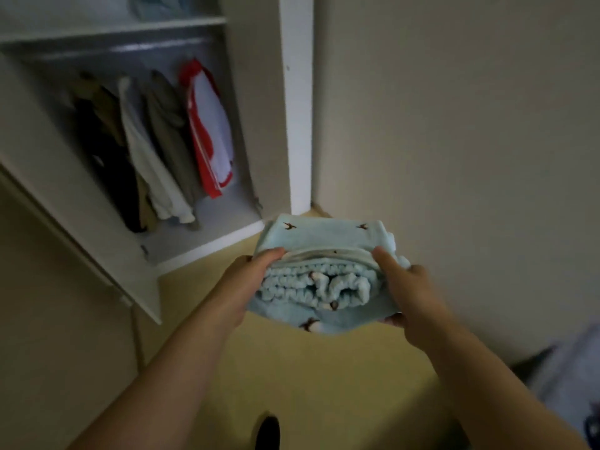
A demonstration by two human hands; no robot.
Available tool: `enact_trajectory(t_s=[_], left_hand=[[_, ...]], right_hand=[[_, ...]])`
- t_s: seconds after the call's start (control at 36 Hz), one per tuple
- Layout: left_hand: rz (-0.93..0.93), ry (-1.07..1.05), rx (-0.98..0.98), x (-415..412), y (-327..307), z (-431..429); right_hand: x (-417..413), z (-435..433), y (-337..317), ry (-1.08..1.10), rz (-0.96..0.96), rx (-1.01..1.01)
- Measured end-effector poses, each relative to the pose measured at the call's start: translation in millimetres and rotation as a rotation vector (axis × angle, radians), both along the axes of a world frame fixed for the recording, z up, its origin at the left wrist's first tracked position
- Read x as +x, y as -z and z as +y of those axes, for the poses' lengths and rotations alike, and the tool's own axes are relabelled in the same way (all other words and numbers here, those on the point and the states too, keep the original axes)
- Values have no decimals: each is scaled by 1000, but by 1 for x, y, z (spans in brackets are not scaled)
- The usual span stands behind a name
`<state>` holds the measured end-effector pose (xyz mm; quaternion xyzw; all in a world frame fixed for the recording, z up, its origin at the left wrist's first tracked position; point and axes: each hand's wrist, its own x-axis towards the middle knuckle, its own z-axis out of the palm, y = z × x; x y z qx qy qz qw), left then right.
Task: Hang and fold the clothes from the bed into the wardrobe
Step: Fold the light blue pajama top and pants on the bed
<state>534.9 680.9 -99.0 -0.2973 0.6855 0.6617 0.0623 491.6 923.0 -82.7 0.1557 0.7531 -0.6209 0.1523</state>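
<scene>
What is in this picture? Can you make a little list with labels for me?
held thing: folded light blue garment with small dark marks
left hand: grips its left side
right hand: grips its right side
where: in the air, in front of the open wardrobe
on the rail: hanging clothes, the rightmost red and white
top shelf: something pale blue, blurred

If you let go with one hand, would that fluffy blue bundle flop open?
Probably: the blue bundle is soft folded fabric, sagging between the left hand and right hand. It seems light, held up by its sides alone. Its fuzzy surface likely won't slip.
</scene>
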Motion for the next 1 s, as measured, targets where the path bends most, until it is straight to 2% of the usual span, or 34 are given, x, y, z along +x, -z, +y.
enact_trajectory(t_s=[0.17, 0.33, 0.75, 1.0], left_hand=[[111, -195, -9, -72, -31, -129], [205, -300, -96, -140, -82, -237], [412, -571, -259, -337, -178, -431], [511, -737, -351, -437, -239, -527]], right_hand=[[-101, -134, -33, -111, 109, -56], [-195, -253, -75, -172, 157, -134], [-435, -479, -166, -387, 363, -289], [-570, -604, -223, -571, 356, -377]])
